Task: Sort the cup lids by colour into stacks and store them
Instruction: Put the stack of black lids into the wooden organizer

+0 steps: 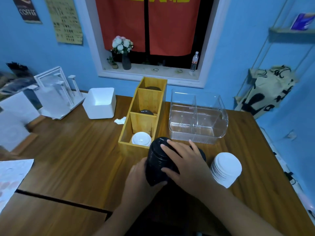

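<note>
At six o'clock our left hand (136, 179) and right hand (189, 162) grip the black lid stack (156, 160); probably light and loose, so we support both ends.

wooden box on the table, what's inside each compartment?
Wooden box: white lids in the near compartment. The middle dark lid and far dark lid just show above the dividers. The walls hide how tall each stack is.
</note>
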`<state>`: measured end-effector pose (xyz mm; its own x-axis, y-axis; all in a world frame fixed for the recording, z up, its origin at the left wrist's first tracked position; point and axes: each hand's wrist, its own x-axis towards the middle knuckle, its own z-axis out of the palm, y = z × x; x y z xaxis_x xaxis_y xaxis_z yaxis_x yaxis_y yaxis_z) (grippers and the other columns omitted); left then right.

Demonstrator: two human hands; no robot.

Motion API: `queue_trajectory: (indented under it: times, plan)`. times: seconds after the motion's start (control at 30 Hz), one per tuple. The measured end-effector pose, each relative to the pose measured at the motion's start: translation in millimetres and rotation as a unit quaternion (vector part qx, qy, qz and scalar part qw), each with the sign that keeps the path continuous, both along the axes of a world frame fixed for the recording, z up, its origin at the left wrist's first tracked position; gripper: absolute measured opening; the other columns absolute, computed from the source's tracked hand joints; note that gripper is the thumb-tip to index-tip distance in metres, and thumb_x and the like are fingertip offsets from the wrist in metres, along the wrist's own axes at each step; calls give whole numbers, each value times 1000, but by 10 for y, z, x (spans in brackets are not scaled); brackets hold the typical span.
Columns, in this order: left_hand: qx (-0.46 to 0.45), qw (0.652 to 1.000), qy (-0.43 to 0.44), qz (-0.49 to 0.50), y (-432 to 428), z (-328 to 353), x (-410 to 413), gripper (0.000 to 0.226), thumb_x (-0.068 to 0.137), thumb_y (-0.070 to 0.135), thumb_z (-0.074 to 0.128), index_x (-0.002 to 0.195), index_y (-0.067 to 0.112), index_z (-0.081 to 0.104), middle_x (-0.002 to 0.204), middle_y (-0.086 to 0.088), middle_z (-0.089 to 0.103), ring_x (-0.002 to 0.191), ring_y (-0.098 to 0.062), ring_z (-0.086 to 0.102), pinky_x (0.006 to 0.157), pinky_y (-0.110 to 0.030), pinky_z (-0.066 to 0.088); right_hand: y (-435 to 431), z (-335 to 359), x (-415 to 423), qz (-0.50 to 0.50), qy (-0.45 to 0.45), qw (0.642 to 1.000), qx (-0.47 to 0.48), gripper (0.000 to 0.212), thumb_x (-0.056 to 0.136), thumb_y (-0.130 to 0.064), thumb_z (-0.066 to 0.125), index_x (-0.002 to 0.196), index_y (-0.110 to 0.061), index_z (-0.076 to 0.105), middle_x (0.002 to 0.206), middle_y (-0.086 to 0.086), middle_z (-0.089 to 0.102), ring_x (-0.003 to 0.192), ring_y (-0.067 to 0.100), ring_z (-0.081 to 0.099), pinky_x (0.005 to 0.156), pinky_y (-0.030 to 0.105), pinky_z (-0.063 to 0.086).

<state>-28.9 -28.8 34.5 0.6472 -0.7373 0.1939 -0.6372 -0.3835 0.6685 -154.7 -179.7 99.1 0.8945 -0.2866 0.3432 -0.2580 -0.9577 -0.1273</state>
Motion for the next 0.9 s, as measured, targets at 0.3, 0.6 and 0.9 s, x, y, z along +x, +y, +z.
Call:
queue_trajectory:
  times: [0.3,0.6,0.9]
  plan:
    - [-47,999,6,-10,57,591,274,75,62,62,87,119,57,39,109,40,51,107,14,48,83,-10,41,1,501,253,39,-89,994,54,65,94,-56,56,153,-38,34,159,-15,32,145,12,30,110,29,37]
    - [-79,995,-56,-8,-647,1270,1174,87,69,59,85,141,33,43,121,25,50,113,0,46,95,-23,41,-610,1018,1126,34,-148,985,88,64,95,-47,60,154,-33,38,161,-11,31,144,17,34,117,44,36]
    - [-108,992,-58,11,-1701,1710,2107,84,69,58,84,134,22,47,125,3,63,116,-20,57,91,-39,51,-1445,1564,2169,29,-174,978,110,61,94,-32,63,151,-29,44,161,-4,31,145,21,37,115,47,38]
